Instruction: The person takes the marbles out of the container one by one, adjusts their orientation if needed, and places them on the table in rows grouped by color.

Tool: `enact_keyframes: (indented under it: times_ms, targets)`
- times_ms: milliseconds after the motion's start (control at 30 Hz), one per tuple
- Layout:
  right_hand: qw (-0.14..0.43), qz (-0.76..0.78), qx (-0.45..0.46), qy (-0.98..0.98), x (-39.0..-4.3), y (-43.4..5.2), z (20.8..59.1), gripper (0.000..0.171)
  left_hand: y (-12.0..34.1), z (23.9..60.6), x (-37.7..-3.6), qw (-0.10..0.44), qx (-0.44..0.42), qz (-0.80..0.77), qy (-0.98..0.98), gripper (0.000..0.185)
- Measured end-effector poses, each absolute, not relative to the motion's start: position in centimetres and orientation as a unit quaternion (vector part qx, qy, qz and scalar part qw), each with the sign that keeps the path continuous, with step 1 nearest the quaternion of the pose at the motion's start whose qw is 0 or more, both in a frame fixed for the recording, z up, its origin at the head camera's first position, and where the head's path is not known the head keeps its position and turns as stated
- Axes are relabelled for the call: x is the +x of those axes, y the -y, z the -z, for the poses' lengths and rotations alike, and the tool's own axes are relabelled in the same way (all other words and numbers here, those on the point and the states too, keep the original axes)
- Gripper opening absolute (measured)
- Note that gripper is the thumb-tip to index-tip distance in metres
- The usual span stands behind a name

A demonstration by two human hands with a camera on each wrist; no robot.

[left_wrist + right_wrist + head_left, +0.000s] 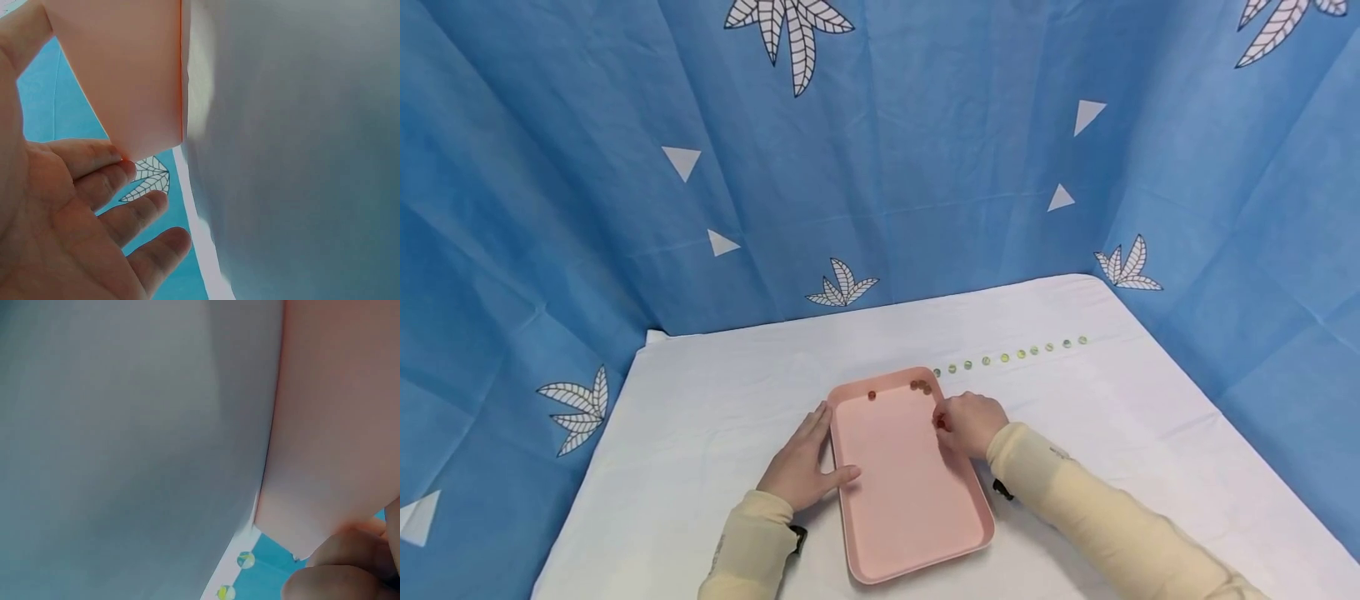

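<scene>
A pink rectangular tray (910,487) lies on the white table. My left hand (801,467) rests at its left side, fingers straight along the outer wall and thumb reaching over the rim. In the left wrist view, the fingertips touch the tray's wall (134,81). My right hand (972,423) is at the opposite rim, fingers curled and pinching a small dark-red marble (940,423), mostly hidden by the fingers. Inside the tray, a reddish marble (872,395) sits near the far edge, and several brownish marbles (921,384) cluster in the far right corner.
A row of several green-tinted glass marbles (1004,357) runs from the tray's far right corner toward the table's back right. Two of these marbles (245,560) show in the right wrist view. Blue patterned curtains (925,167) hang behind and beside the white-covered table (700,400).
</scene>
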State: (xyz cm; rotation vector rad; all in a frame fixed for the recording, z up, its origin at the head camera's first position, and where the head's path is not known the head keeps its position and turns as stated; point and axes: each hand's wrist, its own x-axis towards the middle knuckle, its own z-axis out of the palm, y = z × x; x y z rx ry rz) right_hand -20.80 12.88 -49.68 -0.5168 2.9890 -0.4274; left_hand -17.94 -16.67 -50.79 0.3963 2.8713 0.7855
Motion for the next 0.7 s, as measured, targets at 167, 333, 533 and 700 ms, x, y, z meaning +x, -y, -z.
enact_keyframes:
  times_ms: [167,333,533,700]
  targets:
    - [0.033,0.139,-0.164,-0.976,-20.81,-12.79,49.84,0.004,16.75,51.03,-17.9,0.069,0.127,-0.265,-0.953,0.113]
    - [0.045,0.149,-0.154,-0.976,-20.65,-12.83,50.06,0.003,16.66,51.24,-17.78,0.069,0.127,-0.261,-0.955,0.112]
    - [0.049,0.165,-0.158,-0.972,-20.49,-12.98,50.03,0.003,16.53,51.23,-17.52,0.069,0.131,-0.259,-0.954,0.111]
    - [0.043,0.196,-0.162,-0.966,-20.89,-13.25,49.34,0.005,16.62,51.09,-17.79,0.063,0.124,-0.248,-0.959,0.112]
